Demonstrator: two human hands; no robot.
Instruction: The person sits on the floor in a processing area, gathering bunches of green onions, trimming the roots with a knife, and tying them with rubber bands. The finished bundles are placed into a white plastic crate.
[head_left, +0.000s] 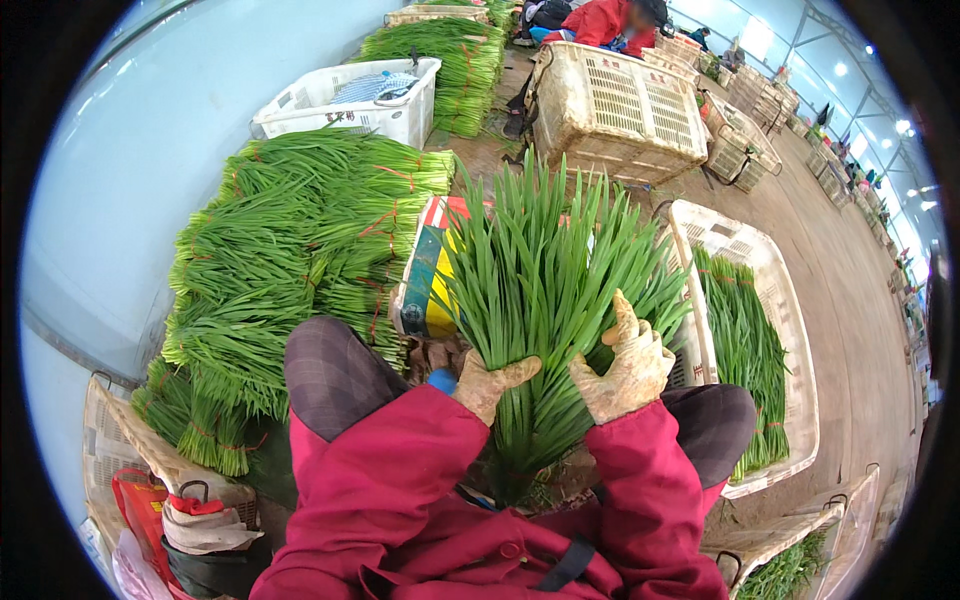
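A large sheaf of long green leafy stalks, like garlic chives, (536, 277) stands between my knees, leaf tips fanned away from me. Around its left side closes my left hand (491, 381), in a soiled pale glove, thumb across the leaves. My right hand (628, 364), gloved too, is at the right side with index finger raised and fingers apart; whether its thumb presses the leaves I cannot tell. Behind the sheaf lies a colourful printed package or box (427, 277), partly hidden. Bundles tied with red bands (247, 255) are piled at the left.
A white crate with tied bundles (806, 420) stands at my right. Farther off are a white crate holding a checked cloth (409, 124), a large dirty crate (622, 112) and a person in red (592, 22). More crates and bags lie near me at lower left and lower right.
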